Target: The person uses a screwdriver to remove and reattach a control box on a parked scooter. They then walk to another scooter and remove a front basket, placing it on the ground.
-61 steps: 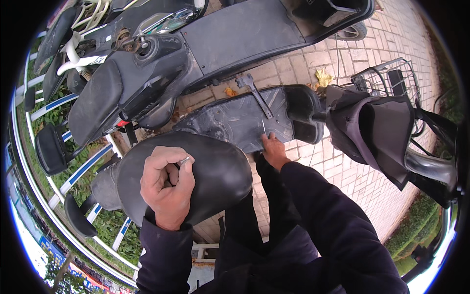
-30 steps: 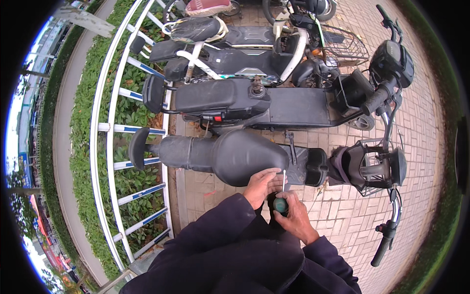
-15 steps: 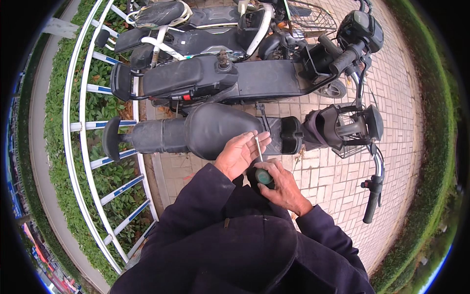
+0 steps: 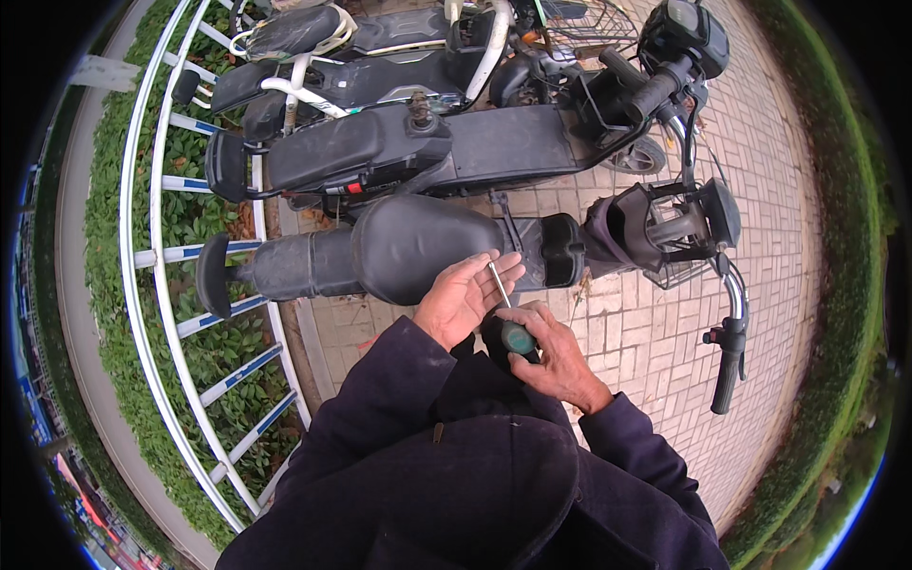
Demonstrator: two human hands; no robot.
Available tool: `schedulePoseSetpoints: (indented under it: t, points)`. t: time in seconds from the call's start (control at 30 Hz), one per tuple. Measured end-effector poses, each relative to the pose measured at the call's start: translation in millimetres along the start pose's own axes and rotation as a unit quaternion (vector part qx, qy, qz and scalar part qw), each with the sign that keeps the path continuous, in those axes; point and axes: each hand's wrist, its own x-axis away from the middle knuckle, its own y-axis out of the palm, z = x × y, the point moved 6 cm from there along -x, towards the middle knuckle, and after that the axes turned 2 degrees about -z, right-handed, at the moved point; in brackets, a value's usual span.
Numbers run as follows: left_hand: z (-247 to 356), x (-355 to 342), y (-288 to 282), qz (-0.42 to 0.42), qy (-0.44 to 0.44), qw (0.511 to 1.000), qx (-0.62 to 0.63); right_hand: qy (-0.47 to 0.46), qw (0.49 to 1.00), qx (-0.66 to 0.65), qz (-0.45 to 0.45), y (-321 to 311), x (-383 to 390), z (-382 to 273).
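R hand [image 4: 559, 361] grips screwdriver [image 4: 518, 338] w/ rounded green hdl, slim metal shaft [image 4: 499, 284]; L hand [image 4: 458, 302] flattish, palm up nr tip.

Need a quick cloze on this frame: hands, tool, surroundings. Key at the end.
1. The right hand grips a screwdriver whose rounded handle end is ____ in colour.
2. The screwdriver's metal shaft reaches to the person's open ____ hand.
3. The broad scooter seat just beyond the hands is ____ in colour.
4. The short crossbars of the fence are blue and ____.

Missing words: green; left; black; white.
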Motion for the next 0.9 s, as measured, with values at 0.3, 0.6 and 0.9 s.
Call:
schedulePoseSetpoints:
  t: [0.3, 0.6, 0.9]
  points:
    - [-2, 1, 1, 0.006, 0.003, 1.000, -0.007, 0.002, 1.000, -0.005, 0.016, -3, 4, -3]
    - [-4, -3, 2, 0.004, 0.006, 1.000, -0.022, 0.005, 1.000, -0.006, 0.015, -5, 7, -1]
    - [7, -1, -4, 0.041, -0.012, 0.985, -0.166, 0.058, 0.998, 0.017, -0.023, -4, 10, -3]
